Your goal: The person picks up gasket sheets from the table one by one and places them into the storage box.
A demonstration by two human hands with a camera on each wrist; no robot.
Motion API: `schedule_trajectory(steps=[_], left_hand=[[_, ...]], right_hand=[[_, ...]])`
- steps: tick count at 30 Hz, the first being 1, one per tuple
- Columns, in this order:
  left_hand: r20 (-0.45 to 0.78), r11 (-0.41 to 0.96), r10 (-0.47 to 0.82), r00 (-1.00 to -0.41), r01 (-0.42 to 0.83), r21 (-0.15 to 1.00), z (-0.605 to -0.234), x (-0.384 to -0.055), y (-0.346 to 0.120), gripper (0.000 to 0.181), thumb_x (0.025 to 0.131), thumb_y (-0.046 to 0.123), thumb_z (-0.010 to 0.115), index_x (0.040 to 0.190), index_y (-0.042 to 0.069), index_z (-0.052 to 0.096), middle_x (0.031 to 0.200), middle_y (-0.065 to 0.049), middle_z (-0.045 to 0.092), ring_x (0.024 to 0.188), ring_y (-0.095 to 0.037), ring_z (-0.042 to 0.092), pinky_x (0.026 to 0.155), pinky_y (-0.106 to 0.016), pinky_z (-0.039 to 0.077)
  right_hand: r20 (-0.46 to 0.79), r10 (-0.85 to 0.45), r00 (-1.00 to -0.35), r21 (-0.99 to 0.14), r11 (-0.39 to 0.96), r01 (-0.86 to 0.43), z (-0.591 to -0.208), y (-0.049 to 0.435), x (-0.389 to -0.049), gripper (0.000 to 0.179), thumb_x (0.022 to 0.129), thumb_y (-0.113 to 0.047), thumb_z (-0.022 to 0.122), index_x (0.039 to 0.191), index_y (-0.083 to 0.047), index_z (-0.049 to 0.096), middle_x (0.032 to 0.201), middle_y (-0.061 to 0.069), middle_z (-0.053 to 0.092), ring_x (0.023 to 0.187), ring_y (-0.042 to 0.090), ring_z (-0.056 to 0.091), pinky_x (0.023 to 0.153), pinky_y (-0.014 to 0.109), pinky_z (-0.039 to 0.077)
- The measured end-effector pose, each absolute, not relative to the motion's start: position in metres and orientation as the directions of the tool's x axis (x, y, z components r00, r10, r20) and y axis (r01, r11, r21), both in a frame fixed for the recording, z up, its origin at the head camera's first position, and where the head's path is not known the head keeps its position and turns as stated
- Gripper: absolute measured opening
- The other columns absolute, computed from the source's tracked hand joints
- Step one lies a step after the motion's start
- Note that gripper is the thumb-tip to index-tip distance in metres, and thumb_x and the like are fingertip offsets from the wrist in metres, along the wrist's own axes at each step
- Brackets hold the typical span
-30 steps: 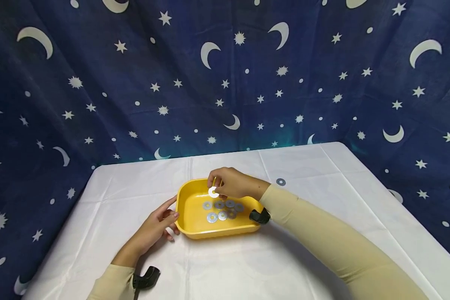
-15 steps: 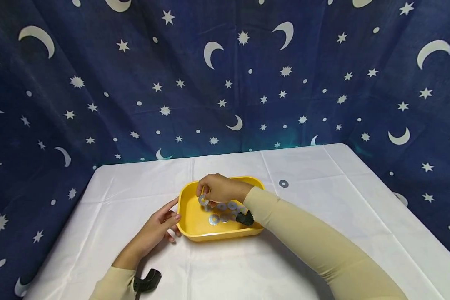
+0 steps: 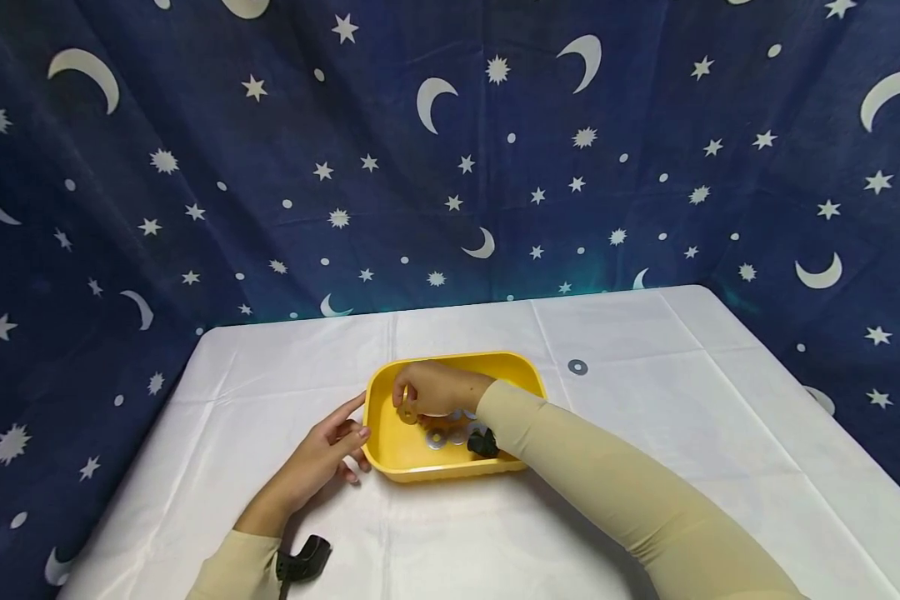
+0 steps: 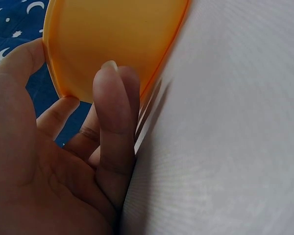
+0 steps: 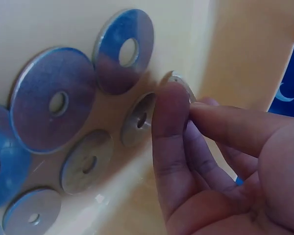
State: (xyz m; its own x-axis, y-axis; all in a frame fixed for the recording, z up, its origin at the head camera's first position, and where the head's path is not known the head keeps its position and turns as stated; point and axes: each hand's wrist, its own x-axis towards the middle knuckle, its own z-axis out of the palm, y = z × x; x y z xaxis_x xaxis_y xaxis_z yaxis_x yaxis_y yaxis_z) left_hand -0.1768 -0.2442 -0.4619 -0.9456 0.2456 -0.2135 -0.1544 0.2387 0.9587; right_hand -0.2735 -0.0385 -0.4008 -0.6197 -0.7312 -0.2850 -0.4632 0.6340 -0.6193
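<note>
My right hand (image 3: 438, 390) is low inside the yellow plastic tray (image 3: 450, 473). Between thumb and forefinger it pinches a metal washer (image 3: 408, 415); only the washer's edge shows past the fingertips in the right wrist view. Several other flat washers (image 5: 51, 100) lie on the tray floor beside those fingers, some overlapping. In the head view the hand and sleeve hide part of them. At the tray's left end my left hand (image 3: 318, 458) rests with its fingertips against the wall, thumb near the rim and fingers extended.
One loose washer (image 3: 577, 367) lies on the white tablecloth (image 3: 450, 542), right of the tray. Behind the table hangs a blue curtain (image 3: 390, 208) with moons and stars. A black wrist camera (image 3: 303, 560) sits by the left sleeve.
The right hand has moved left and down into the tray, bringing the pinched washer close to its floor. The left hand keeps its place at the tray's end.
</note>
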Motion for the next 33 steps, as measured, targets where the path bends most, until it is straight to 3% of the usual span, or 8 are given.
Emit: schedule_trajectory(steps=[6,15,24,33], left_hand=[[-0.205,0.222,0.256,-0.945,-0.149,0.964,-0.464,-0.179,-0.244,0.058,0.093,0.028,0.053,0.145,0.028,0.025,0.104,-0.018,0.050,0.073,-0.027,0.063,0.055,-0.036,0.056],[-0.207,0.220,0.245,-0.947,-0.154,0.963,-0.463,-0.177,-0.243,0.058,0.092,0.034,0.054,0.143,0.036,0.026,0.106,-0.017,0.050,0.074,-0.026,0.063,0.056,-0.037,0.056],[-0.218,0.211,0.248,-0.944,-0.167,0.963,-0.457,-0.175,-0.239,0.059,0.093,0.031,0.053,0.145,0.031,0.025,0.105,-0.016,0.049,0.073,-0.026,0.063,0.056,-0.035,0.056],[-0.231,0.229,0.226,-0.946,-0.179,0.957,-0.466,-0.178,-0.243,0.057,0.094,0.031,0.052,0.144,0.035,0.025,0.108,-0.019,0.049,0.074,-0.026,0.062,0.057,-0.036,0.056]], right_hand=[[-0.270,-0.746,-0.609,-0.612,0.621,-0.490,-0.403,-0.039,-0.275,0.020,0.084,-0.002,0.061,0.104,-0.006,0.065,0.083,0.010,0.067,0.051,0.010,0.051,0.046,0.018,0.044],[-0.259,-0.762,-0.594,-0.529,0.626,-0.573,-0.400,-0.037,-0.277,0.028,0.086,0.000,0.056,0.108,-0.012,0.066,0.099,0.003,0.066,0.077,0.009,0.057,0.069,0.015,0.049],[-0.308,-0.719,-0.623,-0.567,0.664,-0.487,-0.395,-0.029,-0.274,0.026,0.088,-0.004,0.056,0.111,-0.012,0.064,0.100,0.005,0.064,0.066,0.011,0.058,0.060,0.019,0.052],[-0.255,-0.744,-0.618,-0.548,0.638,-0.541,-0.382,-0.014,-0.277,0.024,0.087,-0.006,0.057,0.109,-0.011,0.064,0.102,0.003,0.064,0.083,0.011,0.056,0.072,0.015,0.050]])
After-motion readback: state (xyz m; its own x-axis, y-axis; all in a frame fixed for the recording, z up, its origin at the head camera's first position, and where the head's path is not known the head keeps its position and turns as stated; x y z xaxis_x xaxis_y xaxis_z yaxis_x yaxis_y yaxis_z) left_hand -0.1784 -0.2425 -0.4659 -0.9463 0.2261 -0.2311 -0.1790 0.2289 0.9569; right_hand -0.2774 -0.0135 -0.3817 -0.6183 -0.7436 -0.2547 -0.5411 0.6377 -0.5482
